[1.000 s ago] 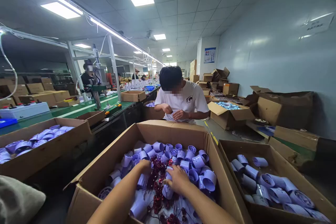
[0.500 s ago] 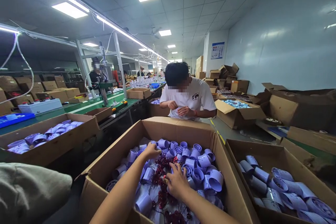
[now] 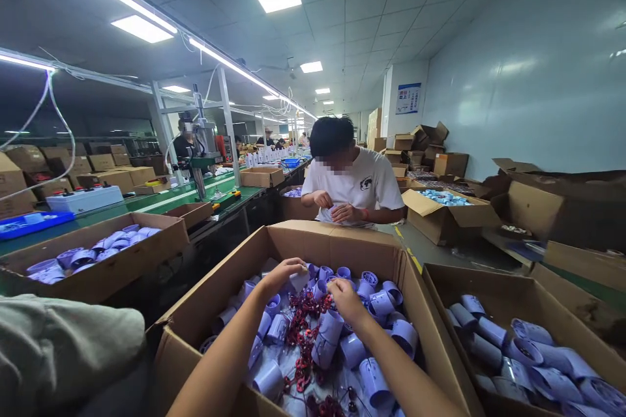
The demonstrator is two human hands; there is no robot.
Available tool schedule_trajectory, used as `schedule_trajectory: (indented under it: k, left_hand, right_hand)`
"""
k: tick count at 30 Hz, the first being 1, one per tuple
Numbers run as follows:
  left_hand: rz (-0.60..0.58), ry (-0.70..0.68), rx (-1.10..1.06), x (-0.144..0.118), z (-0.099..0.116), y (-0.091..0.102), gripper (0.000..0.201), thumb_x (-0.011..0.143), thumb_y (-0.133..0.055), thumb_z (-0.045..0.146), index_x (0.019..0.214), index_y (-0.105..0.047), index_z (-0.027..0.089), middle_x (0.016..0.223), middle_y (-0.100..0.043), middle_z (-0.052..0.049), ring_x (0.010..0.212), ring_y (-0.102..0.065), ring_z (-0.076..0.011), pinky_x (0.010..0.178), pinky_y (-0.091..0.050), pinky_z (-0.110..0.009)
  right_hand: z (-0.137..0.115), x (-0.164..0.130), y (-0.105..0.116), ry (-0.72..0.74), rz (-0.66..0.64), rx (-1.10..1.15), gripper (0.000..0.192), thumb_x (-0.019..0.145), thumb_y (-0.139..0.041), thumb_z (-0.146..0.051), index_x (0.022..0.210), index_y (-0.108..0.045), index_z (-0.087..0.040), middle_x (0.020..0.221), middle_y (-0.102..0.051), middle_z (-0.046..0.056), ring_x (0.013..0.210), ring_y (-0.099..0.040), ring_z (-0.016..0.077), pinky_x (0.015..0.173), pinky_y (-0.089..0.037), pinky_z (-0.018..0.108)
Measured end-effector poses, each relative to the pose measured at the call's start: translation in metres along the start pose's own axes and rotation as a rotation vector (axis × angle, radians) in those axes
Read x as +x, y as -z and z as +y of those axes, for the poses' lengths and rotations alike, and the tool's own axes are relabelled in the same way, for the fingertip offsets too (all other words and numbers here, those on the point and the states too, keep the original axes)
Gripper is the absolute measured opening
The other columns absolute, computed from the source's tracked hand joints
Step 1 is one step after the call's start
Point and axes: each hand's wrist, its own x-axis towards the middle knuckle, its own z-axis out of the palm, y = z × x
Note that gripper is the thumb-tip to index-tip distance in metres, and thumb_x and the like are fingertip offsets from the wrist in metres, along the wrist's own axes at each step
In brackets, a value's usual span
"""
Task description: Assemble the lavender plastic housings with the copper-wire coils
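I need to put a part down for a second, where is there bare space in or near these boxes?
Bare cardboard floor shows at the far left end of the right box, between its wall and the lavender tubes. The middle box is crowded: tubes and a red wire tangle fill it around the left hand and right hand.

Right-hand box cropped at edge

Lilac plastic cylinders lie heaped every which way in the open cardboard box, most on their sides, with tangled dark red wire coils threading between them mid-pile.
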Motion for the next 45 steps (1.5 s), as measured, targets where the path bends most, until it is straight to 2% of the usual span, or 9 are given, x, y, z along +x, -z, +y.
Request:
schedule_trajectory:
  k: [3, 7, 12, 17, 20, 24, 29, 36, 45]
  left_hand:
    - [-0.127, 0.027, 0.016, -0.005, 0.002, -0.001, 0.030, 0.070, -0.057, 0.047, 0.075, -0.061, 0.017, 0.064, -0.056, 0.001, 0.057, -0.053, -0.0126, 0.051, -0.041, -0.022]
    - [-0.262, 0.073, 0.135, -0.011, 0.003, -0.006, 0.030, 0.059, -0.072, 0.045, 0.070, -0.067, 0.017, 0.060, -0.058, 0.001, 0.056, -0.053, -0.0135, 0.052, -0.040, -0.023]
    - [-0.236, -0.066, 0.202, -0.016, 0.006, -0.023, 0.047, 0.062, -0.073, 0.046, 0.103, -0.068, 0.024, 0.082, -0.065, 0.000, 0.080, -0.057, -0.0177, 0.068, -0.043, -0.023]
    - [-0.309, -0.249, 0.152, -0.012, 0.010, -0.038, 0.041, 0.067, -0.067, 0.058, 0.066, -0.069, 0.017, 0.068, -0.060, 0.000, 0.073, -0.052, -0.0161, 0.068, -0.041, -0.023]
    - [-0.277, -0.280, 0.080, -0.009, 0.011, -0.040, 0.049, 0.067, -0.064, 0.064, 0.062, -0.065, 0.015, 0.065, -0.054, 0.001, 0.067, -0.047, -0.0133, 0.063, -0.039, -0.022]
    - [-0.189, -0.252, -0.038, -0.007, 0.011, -0.039, 0.062, 0.067, -0.055, 0.074, 0.074, -0.065, 0.013, 0.061, -0.050, 0.002, 0.056, -0.041, -0.0103, 0.053, -0.034, -0.022]
    - [-0.109, -0.248, -0.174, -0.008, 0.009, -0.038, 0.062, 0.066, -0.061, 0.072, 0.084, -0.068, 0.013, 0.072, -0.060, -0.001, 0.062, -0.046, -0.0111, 0.056, -0.035, -0.021]
    - [-0.128, -0.124, -0.560, -0.005, 0.005, -0.034, 0.052, 0.057, -0.079, 0.056, 0.086, -0.071, 0.014, 0.071, -0.066, -0.002, 0.059, -0.052, -0.0115, 0.056, -0.036, -0.022]
    - [-0.127, -0.105, -0.692, -0.001, -0.001, -0.028, 0.059, 0.048, -0.084, 0.055, 0.087, -0.068, 0.013, 0.071, -0.063, -0.001, 0.058, -0.054, -0.0103, 0.057, -0.041, -0.022]
  right_hand:
    - [-0.004, 0.001, 0.014, -0.055, 0.030, 0.158, 0.029, 0.075, -0.046, -0.043, 0.056, -0.053, -0.021, 0.058, -0.057, 0.000, 0.066, -0.056, 0.0184, 0.062, -0.044, 0.028]
    - [-0.010, -0.001, 0.023, -0.092, 0.044, 0.324, 0.032, 0.070, -0.047, -0.051, 0.060, -0.055, -0.021, 0.056, -0.055, -0.001, 0.060, -0.052, 0.0165, 0.052, -0.040, 0.026]
    - [-0.017, -0.004, 0.015, -0.081, 0.032, 0.450, 0.034, 0.065, -0.056, -0.052, 0.056, -0.057, -0.019, 0.055, -0.055, -0.002, 0.056, -0.048, 0.0131, 0.049, -0.038, 0.024]
    - [-0.019, -0.005, 0.013, -0.054, -0.017, 0.514, 0.041, 0.065, -0.058, -0.060, 0.061, -0.059, -0.019, 0.057, -0.055, -0.002, 0.050, -0.047, 0.0118, 0.047, -0.039, 0.024]
    - [-0.018, -0.002, 0.020, -0.012, -0.020, 0.516, 0.048, 0.067, -0.056, -0.067, 0.065, -0.061, -0.019, 0.063, -0.058, 0.000, 0.056, -0.051, 0.0132, 0.050, -0.041, 0.024]
    - [-0.014, 0.001, 0.027, 0.036, -0.030, 0.488, 0.049, 0.067, -0.060, -0.067, 0.072, -0.064, -0.019, 0.065, -0.061, 0.000, 0.063, -0.055, 0.0151, 0.055, -0.043, 0.025]
    - [-0.010, -0.002, 0.022, 0.091, -0.120, 0.491, 0.044, 0.058, -0.074, -0.058, 0.078, -0.069, -0.019, 0.072, -0.069, 0.003, 0.072, -0.061, 0.0194, 0.065, -0.047, 0.029]
    - [0.000, 0.007, 0.021, 0.036, -0.087, 0.595, 0.052, 0.045, -0.080, -0.061, 0.070, -0.060, -0.019, 0.060, -0.064, -0.001, 0.053, -0.059, 0.0158, 0.052, -0.046, 0.028]
    - [-0.005, 0.006, 0.035, 0.022, 0.007, 0.721, 0.061, 0.039, -0.080, -0.066, 0.070, -0.055, -0.019, 0.061, -0.065, -0.001, 0.059, -0.064, 0.0162, 0.059, -0.051, 0.029]
